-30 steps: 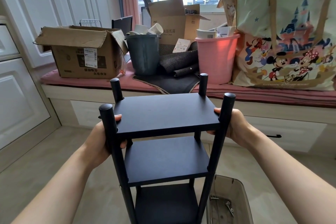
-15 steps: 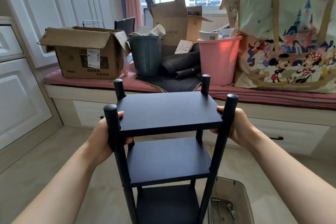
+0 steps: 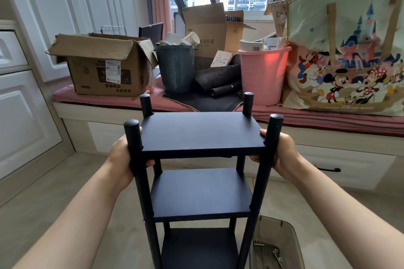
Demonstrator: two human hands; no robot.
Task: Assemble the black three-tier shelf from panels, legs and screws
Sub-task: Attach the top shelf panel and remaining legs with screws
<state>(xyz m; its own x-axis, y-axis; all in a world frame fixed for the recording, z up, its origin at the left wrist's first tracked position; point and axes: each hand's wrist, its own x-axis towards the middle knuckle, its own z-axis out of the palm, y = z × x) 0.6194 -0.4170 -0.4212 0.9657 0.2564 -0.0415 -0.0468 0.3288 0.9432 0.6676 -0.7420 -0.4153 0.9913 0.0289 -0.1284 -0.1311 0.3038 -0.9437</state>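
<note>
The black three-tier shelf (image 3: 202, 134) stands upright before me, with three panels stacked between four round legs whose tops rise above the top panel. My left hand (image 3: 122, 159) grips the left edge of the top panel, fingers curled underneath, behind the near left leg (image 3: 136, 159). On the opposite side, my right hand (image 3: 282, 152) holds the top panel's right edge the same way, beside the near right leg (image 3: 267, 159). The shelf's bottom runs out of the frame.
A translucent plastic bin (image 3: 282, 244) with metal hardware sits on the floor at the lower right. Behind the shelf, a window bench (image 3: 105, 113) carries a cardboard box (image 3: 102, 65), a grey bucket (image 3: 176, 70), a pink bucket (image 3: 262, 74) and a large cartoon tote bag (image 3: 347, 54). White cabinets stand left.
The shelf and both hands sit slightly lower and nearer in view than a second ago; the grip on the top panel is unchanged.
</note>
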